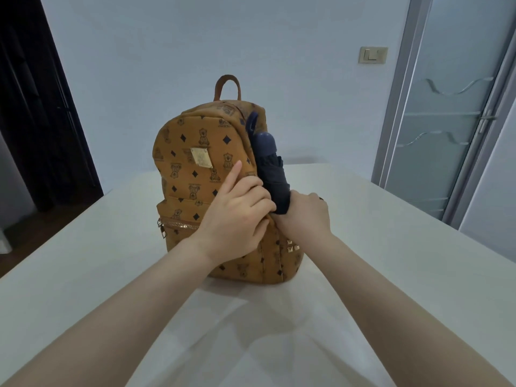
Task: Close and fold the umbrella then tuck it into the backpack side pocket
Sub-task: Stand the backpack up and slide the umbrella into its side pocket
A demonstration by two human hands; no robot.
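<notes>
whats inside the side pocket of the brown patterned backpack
The folded navy umbrella stands upright in the side pocket of the brown patterned backpack, handle up. Its lower end and the pocket opening are covered by the left hand and right hand, so how deep it sits cannot be seen.

1. The backpack (195,174) carries a repeated print of small bears and diamonds; the tiny lettering under the bears is too blurred to read.
2. Its gold plate (201,157) shows no legible text.
</notes>
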